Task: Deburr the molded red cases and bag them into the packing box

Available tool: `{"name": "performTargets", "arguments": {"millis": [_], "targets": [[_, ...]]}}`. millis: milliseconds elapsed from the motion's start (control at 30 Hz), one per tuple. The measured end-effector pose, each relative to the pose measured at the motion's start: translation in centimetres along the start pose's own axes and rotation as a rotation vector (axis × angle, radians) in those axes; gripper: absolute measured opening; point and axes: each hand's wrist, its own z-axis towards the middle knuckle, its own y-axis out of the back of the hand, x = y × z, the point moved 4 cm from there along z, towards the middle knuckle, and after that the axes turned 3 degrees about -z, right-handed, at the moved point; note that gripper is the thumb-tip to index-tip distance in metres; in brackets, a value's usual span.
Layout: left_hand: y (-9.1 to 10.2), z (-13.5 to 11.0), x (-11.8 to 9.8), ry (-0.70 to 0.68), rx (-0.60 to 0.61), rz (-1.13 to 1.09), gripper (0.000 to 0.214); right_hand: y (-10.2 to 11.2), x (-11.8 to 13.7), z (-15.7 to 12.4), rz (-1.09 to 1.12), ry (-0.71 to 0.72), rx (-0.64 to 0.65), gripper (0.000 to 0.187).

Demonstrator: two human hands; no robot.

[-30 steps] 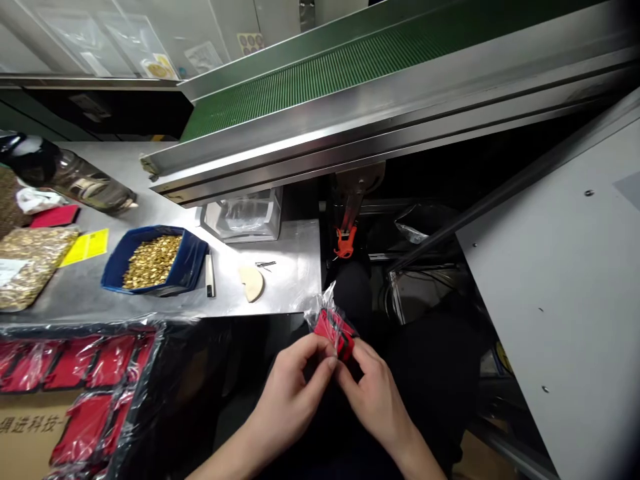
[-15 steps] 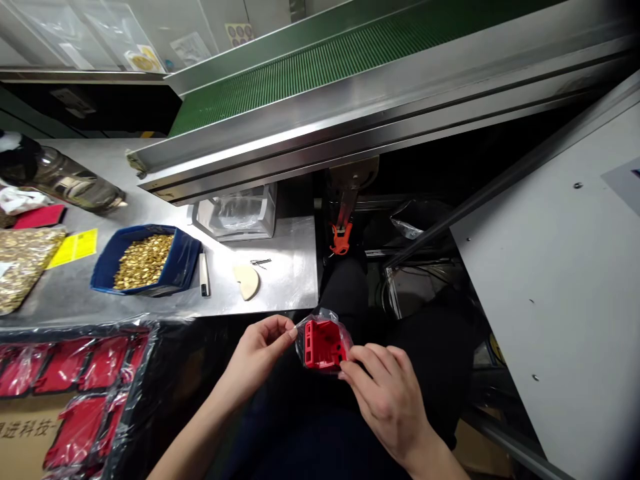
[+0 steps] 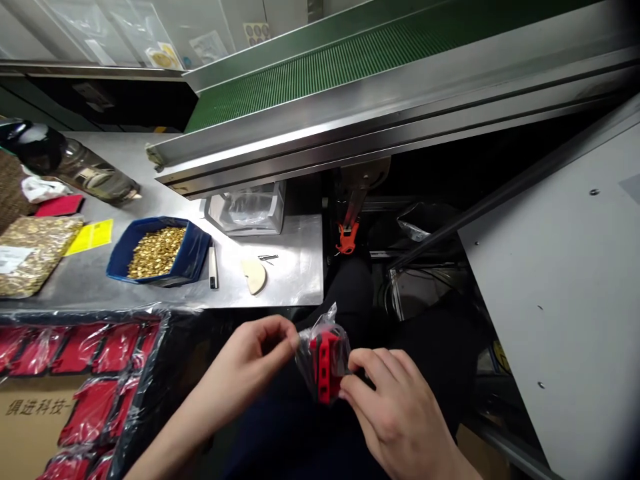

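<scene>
A small red plastic part in a clear bag (image 3: 324, 359) is held between both hands over my dark lap. My left hand (image 3: 250, 360) pinches the bag's left edge with thumb and forefinger. My right hand (image 3: 395, 413) grips the part's right side, fingers curled. The part stands on edge, its narrow side towards me. To the lower left, a cardboard box (image 3: 30, 427) holds several more bagged red parts (image 3: 95, 387).
A steel bench (image 3: 290, 280) carries a blue bin of brass pieces (image 3: 157, 250), a clear box (image 3: 247, 210), a pen (image 3: 213, 265), a beige half-disc (image 3: 254, 275), a bottle (image 3: 75, 167). A green conveyor (image 3: 350, 60) runs overhead. A grey panel (image 3: 565, 280) rises at right.
The bagged red part has turned from showing its open face to standing on edge. Both hands shifted slightly lower, still holding it.
</scene>
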Motion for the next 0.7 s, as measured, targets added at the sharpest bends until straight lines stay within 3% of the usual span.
{"name": "performTargets", "arguments": {"millis": [133, 267, 433, 567, 700], "targets": [[0.5, -0.5, -0.1, -0.011, -0.005, 0.012, 0.039, 0.7, 0.1, 0.5, 0.035, -0.012, -0.06, 0.018], [2.0, -0.9, -0.1, -0.028, -0.123, 0.104, 0.038, 1.2, 0.3, 0.9, 0.043, 0.0, -0.087, 0.017], [2.6, -1.5, -0.7, -0.122, -0.113, 0.103, 0.032, 2.4, 0.8, 1.2, 0.108, -0.03, -0.135, 0.015], [1.1, -1.6, -1.2, -0.336, -0.038, -0.077, 0.021, 2.4, 1.2, 1.9, 0.272, -0.033, -0.13, 0.012], [-2.9, -1.5, 1.6, -0.324, 0.208, -0.415, 0.033, -0.2, 2.0, 2.5, 0.526, -0.007, -0.134, 0.016]]}}
